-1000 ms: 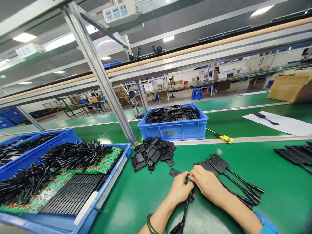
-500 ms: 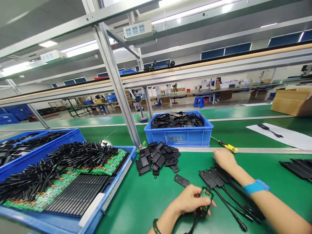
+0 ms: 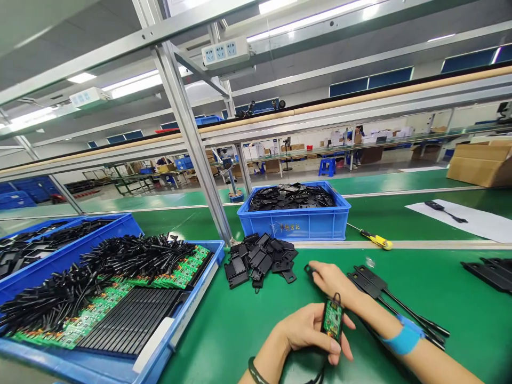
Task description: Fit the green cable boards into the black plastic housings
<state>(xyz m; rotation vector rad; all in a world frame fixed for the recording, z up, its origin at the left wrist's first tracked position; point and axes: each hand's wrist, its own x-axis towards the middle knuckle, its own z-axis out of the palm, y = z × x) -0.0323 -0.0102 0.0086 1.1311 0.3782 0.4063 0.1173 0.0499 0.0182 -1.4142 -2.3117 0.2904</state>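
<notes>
My left hand (image 3: 306, 333) grips a black plastic case with a green circuit board (image 3: 332, 318) in it, board side up. A black cable runs down from the case past the bottom edge of the picture. My right hand (image 3: 330, 278) reaches across above it, its fingers closed on a black plastic cover (image 3: 309, 270), of which only one end shows. Under and beside my right forearm lie black cased units (image 3: 370, 280) with cables trailing toward me. Left of my right hand is a loose pile of black plastic covers (image 3: 262, 258).
A blue crate (image 3: 294, 226) full of black parts stands behind the pile. At left, a blue tray (image 3: 196, 304) holds cabled green boards and black cases. A yellow screwdriver (image 3: 376, 239) lies at the back, near white paper (image 3: 484, 224). More black units (image 3: 488, 273) lie at far right.
My right hand has moved left from the row of cased units and picked up the loose cover from the bench. My left hand has turned the case more upright.
</notes>
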